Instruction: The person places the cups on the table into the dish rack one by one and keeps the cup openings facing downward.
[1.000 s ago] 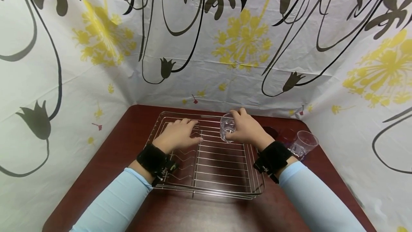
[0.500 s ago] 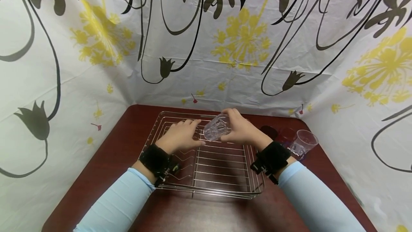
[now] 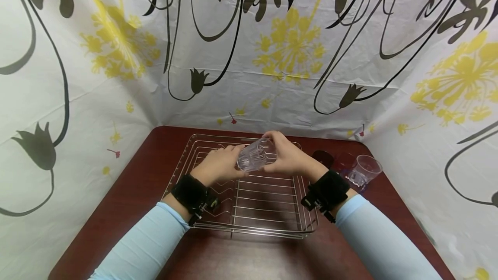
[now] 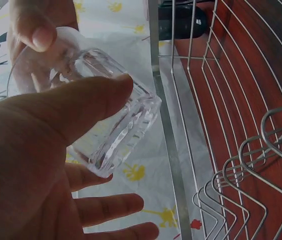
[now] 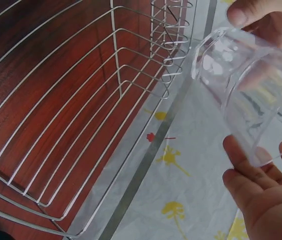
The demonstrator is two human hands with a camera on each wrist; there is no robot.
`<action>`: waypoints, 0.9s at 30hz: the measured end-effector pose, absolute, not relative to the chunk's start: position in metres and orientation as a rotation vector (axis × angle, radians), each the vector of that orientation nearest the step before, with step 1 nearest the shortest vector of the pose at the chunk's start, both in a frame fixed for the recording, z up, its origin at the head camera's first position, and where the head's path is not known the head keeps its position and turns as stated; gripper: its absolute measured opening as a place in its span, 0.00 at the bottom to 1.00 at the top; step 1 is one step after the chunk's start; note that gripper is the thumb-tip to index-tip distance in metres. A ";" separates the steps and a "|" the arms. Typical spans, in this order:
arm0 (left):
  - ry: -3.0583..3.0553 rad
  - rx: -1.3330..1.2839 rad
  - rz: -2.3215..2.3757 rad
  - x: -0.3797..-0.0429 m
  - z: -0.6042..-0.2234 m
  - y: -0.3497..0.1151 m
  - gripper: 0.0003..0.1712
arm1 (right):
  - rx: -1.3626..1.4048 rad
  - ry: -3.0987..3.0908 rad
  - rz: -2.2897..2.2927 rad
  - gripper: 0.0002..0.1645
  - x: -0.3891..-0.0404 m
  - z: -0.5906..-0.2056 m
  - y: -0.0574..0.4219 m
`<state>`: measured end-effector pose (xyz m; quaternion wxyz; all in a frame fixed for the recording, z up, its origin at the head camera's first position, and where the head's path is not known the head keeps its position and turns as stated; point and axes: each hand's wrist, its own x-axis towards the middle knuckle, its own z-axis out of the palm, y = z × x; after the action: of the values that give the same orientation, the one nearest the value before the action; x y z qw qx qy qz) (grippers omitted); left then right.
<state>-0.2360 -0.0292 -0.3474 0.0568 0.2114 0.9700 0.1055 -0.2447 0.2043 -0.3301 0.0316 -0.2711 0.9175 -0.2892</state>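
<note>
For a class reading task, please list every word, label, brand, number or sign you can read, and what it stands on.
No text can be read.
Held cup: no lettering visible.
Cup at right: none legible.
Rack: none visible.
Sheet: printed flowers, no words.
Wristbands: details too small to make out.

The left sleeve (image 3: pixel 142 243) and right sleeve (image 3: pixel 383 237) are pale blue and close-fitting, each ending in a smooth cuff short of the wrist, with shallow creases across the left one. A broad black left wristband (image 3: pixel 189 192) and a matching right wristband (image 3: pixel 330 190) each carry a small dark module, angular in outline and flecked with lighter details; the fingers (image 4: pixel 113 206) are bare
</note>
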 end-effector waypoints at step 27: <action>2.929 0.697 0.481 -0.242 -0.345 -0.022 0.49 | -0.759 2.667 -0.964 0.56 -0.248 -0.343 0.221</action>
<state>-0.2419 -0.0221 -0.3448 0.0461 0.2285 0.9596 0.1575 -0.2477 0.2210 -0.3430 0.1028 -0.2571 0.9037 -0.3266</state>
